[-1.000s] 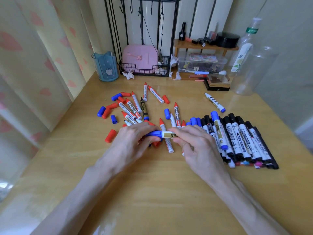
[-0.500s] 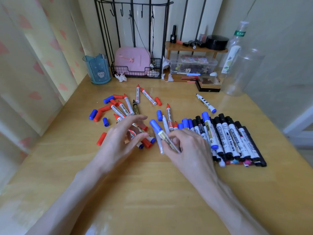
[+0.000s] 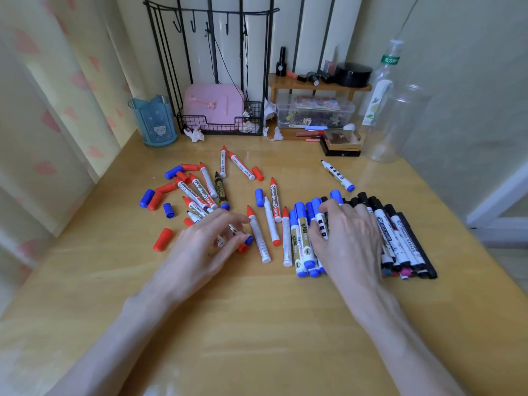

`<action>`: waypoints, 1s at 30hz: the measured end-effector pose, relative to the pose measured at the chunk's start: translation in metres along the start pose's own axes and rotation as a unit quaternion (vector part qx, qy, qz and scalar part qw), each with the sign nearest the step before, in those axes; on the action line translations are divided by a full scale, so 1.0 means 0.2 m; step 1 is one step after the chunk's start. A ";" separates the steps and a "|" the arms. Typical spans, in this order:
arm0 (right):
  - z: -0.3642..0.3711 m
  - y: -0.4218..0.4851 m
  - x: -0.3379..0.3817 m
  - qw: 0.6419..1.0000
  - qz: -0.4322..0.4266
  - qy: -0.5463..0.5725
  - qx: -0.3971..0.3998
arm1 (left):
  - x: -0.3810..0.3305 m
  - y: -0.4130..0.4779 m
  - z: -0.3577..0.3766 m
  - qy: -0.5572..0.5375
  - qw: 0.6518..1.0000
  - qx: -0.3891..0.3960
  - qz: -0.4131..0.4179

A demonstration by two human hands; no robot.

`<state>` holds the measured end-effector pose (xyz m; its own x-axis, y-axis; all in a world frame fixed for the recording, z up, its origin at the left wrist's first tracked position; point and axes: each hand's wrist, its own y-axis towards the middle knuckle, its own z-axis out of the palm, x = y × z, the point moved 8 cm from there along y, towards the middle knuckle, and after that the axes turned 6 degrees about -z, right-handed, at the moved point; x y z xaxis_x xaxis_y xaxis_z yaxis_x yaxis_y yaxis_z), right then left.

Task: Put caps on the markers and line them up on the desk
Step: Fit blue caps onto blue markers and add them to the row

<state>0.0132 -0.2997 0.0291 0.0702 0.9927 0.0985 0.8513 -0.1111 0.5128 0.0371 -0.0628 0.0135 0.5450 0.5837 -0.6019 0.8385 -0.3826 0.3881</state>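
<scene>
A row of capped markers lies side by side at the right of the desk (image 3: 257,324), blue-capped ones (image 3: 300,224) on its left and black-capped ones (image 3: 400,232) on its right. My right hand (image 3: 345,238) rests on top of the row, fingers pressing its blue-capped end. My left hand (image 3: 205,247) lies with spread fingers over the loose pile, touching a small marker with a blue end (image 3: 248,240). Uncapped red-tipped markers (image 3: 258,235) lie between my hands. Loose red caps (image 3: 162,239) and blue caps (image 3: 169,210) are scattered on the left.
One uncapped marker with a blue end (image 3: 337,175) lies alone behind the row. At the back stand a blue cup (image 3: 154,121), a wire rack with a pink case (image 3: 214,104), a small wooden shelf (image 3: 317,84) and clear plastic bottles (image 3: 391,124).
Both hands held a blue-capped marker; the left hand let go and dropped onto the loose pile. The right hand carried the marker right and now rests on the row.
</scene>
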 end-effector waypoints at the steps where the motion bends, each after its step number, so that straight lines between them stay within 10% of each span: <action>1: 0.00 0.00 0.00 1.000 -0.002 0.001 0.002 | 0.00 0.00 0.00 0.001 1.000 0.000 0.000; 16: 0.17 0.20 0.53 0.954 -0.114 0.254 0.110 | 0.27 0.01 -0.20 0.002 0.989 -0.112 -0.094; 30: 0.50 0.47 0.76 0.971 -0.062 0.184 0.141 | 0.83 -0.08 -0.48 0.100 0.920 -0.244 -0.289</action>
<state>0.1563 -0.1544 0.0068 -0.1886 0.9073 0.3757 0.9536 0.0778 0.2909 0.1141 0.1082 -0.0260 -0.0440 0.7280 -0.6842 0.8638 0.3717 0.3400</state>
